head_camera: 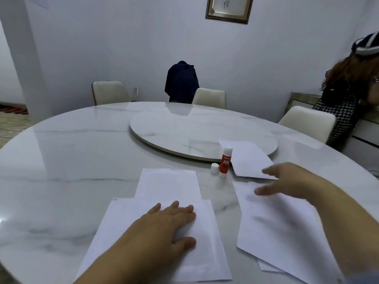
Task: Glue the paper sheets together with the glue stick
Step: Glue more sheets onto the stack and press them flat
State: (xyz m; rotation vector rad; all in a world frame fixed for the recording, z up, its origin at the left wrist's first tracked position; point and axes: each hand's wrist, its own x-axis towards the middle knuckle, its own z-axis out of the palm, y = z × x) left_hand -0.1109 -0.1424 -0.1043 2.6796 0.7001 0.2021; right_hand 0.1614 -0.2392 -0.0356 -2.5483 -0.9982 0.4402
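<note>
Left hand (170, 224) flat, fingers spread, pressing joined sheets (164, 232) on counter (61, 171). Right hand (291, 181) open, blurred, over loose sheet (276, 222). Glue stick (225, 162) upright, cap (214, 168) beside.

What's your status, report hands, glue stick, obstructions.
Left hand flat on near sheets, right hand open, holding nothing. Glue stick upright, cap off beside it. Nothing in the way.

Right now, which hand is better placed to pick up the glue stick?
The right hand: it hovers open above the right-side sheets, close to the upright glue stick. The left hand lies flat on the joined sheets, pinning them.
</note>
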